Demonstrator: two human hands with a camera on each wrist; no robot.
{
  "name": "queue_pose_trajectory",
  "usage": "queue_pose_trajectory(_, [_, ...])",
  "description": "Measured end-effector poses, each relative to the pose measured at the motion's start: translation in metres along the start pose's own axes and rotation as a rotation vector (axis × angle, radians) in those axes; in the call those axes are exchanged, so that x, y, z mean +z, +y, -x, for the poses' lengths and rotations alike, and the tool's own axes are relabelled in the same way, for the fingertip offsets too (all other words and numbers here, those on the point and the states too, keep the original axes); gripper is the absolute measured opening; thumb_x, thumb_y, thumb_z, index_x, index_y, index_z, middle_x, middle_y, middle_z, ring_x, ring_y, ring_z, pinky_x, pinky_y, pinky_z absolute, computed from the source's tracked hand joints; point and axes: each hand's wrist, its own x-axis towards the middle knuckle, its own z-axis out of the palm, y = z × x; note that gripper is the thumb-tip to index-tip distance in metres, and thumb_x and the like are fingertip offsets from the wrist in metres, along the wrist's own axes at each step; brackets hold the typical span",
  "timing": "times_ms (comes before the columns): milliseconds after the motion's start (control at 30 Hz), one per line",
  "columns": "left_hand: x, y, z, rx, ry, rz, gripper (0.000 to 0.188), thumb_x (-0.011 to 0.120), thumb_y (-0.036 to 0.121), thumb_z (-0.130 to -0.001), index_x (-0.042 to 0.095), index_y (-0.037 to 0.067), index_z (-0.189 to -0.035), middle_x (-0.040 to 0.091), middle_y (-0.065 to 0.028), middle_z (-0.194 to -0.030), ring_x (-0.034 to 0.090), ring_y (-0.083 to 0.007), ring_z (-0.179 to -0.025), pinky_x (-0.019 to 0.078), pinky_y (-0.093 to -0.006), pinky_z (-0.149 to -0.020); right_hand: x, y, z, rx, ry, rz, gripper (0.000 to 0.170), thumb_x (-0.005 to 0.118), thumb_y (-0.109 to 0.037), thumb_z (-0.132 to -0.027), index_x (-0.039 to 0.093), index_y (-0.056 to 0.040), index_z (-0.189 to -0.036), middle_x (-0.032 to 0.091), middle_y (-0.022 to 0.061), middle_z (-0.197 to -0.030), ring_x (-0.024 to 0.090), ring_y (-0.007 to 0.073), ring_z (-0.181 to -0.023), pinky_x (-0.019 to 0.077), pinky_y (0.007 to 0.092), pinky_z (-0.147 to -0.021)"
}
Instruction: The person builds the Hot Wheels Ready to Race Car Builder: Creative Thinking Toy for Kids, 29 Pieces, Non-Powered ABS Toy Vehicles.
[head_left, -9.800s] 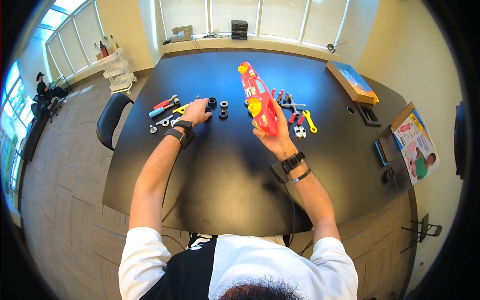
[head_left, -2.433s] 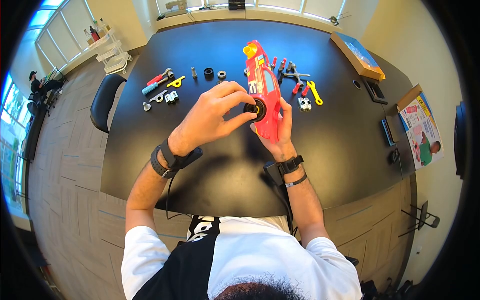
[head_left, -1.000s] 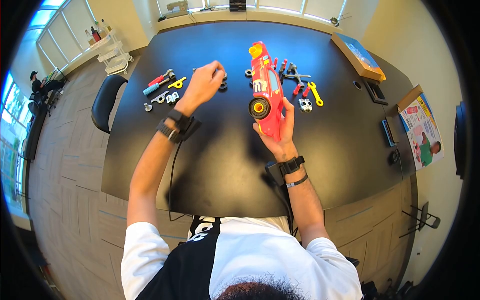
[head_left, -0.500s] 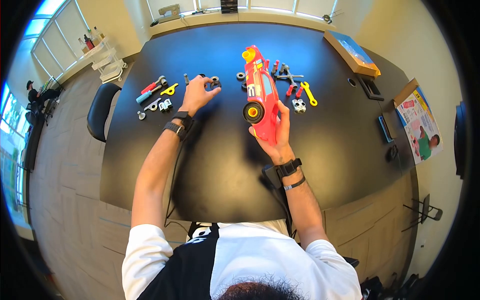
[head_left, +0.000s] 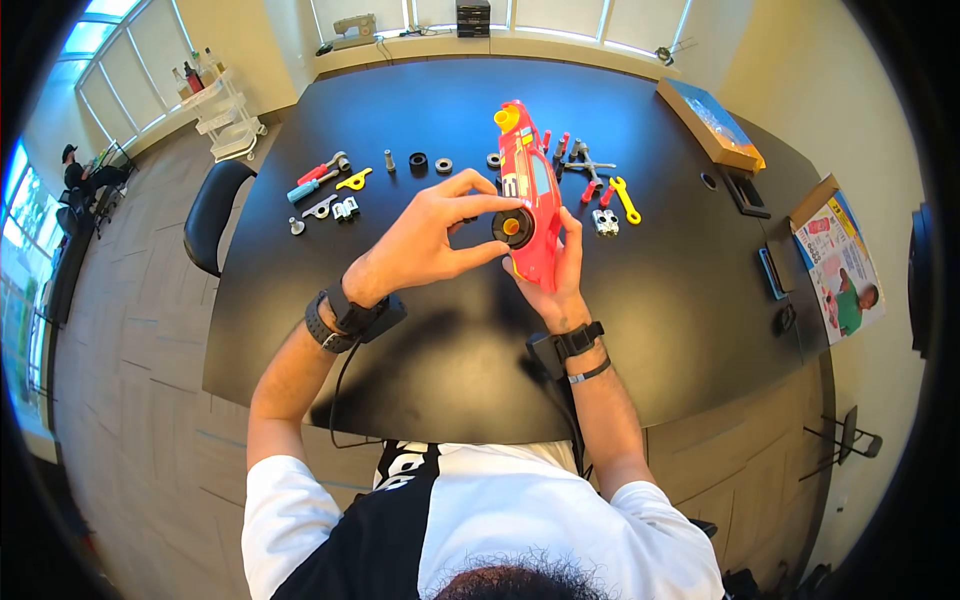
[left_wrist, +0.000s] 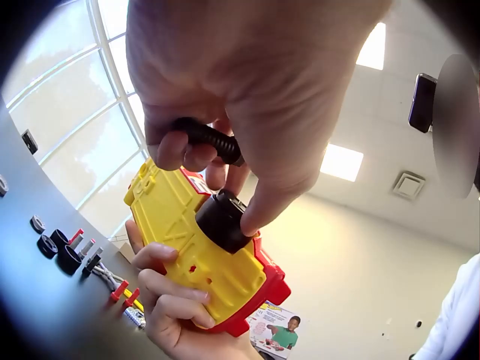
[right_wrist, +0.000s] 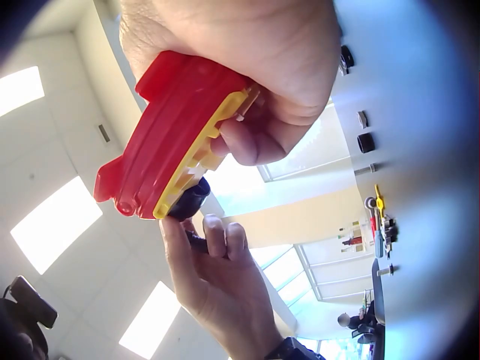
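Observation:
In the head view my right hand (head_left: 562,280) holds a red toy car (head_left: 541,205) tilted above the table, its yellow underside (left_wrist: 169,221) facing the left wrist camera. With thumb and forefinger, my left hand (head_left: 425,240) pinches a black wheel (head_left: 513,228) at the car's near end. The left wrist view shows a dark ribbed piece (left_wrist: 206,137) in the curled other fingers of that hand. At the car's far end a yellow hub (head_left: 507,120) has no wheel on it. The right wrist view shows the car's red side (right_wrist: 176,124) close up.
Left on the dark table (head_left: 450,380) lie toy tools (head_left: 315,183), a yellow piece (head_left: 355,180) and loose rings (head_left: 444,165). Beyond the car are a grey cross wrench (head_left: 592,165) and a yellow wrench (head_left: 627,200). An open box (head_left: 712,130) stands at the back right.
My left hand has moved right, from beside the loose rings to the wheel on the car, and now has a dark piece in its curled fingers. My right hand still holds the car.

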Motion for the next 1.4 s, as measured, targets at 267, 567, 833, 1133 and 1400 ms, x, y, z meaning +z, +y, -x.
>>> queue_pose_trajectory(267, [0.008,0.006,0.0,-0.038,-0.02,-0.03,0.056,0.089,0.018,-0.09,0.073,0.015,-0.143,0.065,-0.0017,-0.111,0.054,-0.0125,-0.083,0.045,-0.0281,-0.067,0.003,0.001,-0.001,-0.058,0.021,-0.004,0.071,0.055,-0.062,-0.106,0.055,-0.0093,-0.154,0.071,0.0042,-0.135,0.07,0.0144,-0.116,0.0581,0.0314,-0.088])
queue_pose_trajectory(567, [0.013,-0.004,0.003,-0.071,0.011,0.017,0.04,0.085,0.016,-0.096,0.076,0.013,-0.135,0.074,-0.0004,-0.118,0.057,-0.0076,-0.084,0.043,-0.0256,-0.065,0.0,0.001,-0.001,-0.026,0.014,-0.028,0.07,0.056,-0.063,-0.106,0.058,-0.0089,-0.151,0.072,0.0045,-0.131,0.072,0.0144,-0.11,0.059,0.0305,-0.084])
queue_pose_trajectory(833, [0.012,0.002,0.006,-0.137,-0.071,0.12,0.046,0.078,0.01,-0.101,0.073,0.016,-0.146,0.073,0.0001,-0.12,0.047,-0.0073,-0.078,0.0386,-0.0262,-0.063,0.001,0.0,0.001,-0.006,0.036,0.005,0.068,0.056,-0.066,-0.105,0.06,-0.0113,-0.146,0.074,0.0025,-0.122,0.074,0.0136,-0.1,0.0617,0.0313,-0.075])
queue_pose_trajectory(1133, [0.017,-0.01,0.013,-0.136,-0.116,0.29,0.048,0.071,0.015,-0.107,0.066,0.018,-0.155,0.056,0.002,-0.107,0.039,-0.0096,-0.077,0.0374,-0.0278,-0.07,-0.001,0.0,0.001,-0.001,-0.002,-0.005,0.069,0.056,-0.065,-0.105,0.06,-0.0103,-0.146,0.074,0.0028,-0.121,0.075,0.0137,-0.099,0.062,0.0308,-0.074])
queue_pose_trajectory(1400, [0.016,-0.018,0.012,-0.044,-0.146,0.233,0.05,0.069,0.015,-0.108,0.062,0.017,-0.158,0.059,-0.0007,-0.111,0.046,-0.0116,-0.087,0.0428,-0.0302,-0.078,0.001,0.0,0.002,-0.003,0.024,0.014,0.07,0.055,-0.066,-0.105,0.06,-0.0095,-0.145,0.074,0.0042,-0.122,0.075,0.014,-0.099,0.0625,0.0306,-0.074])
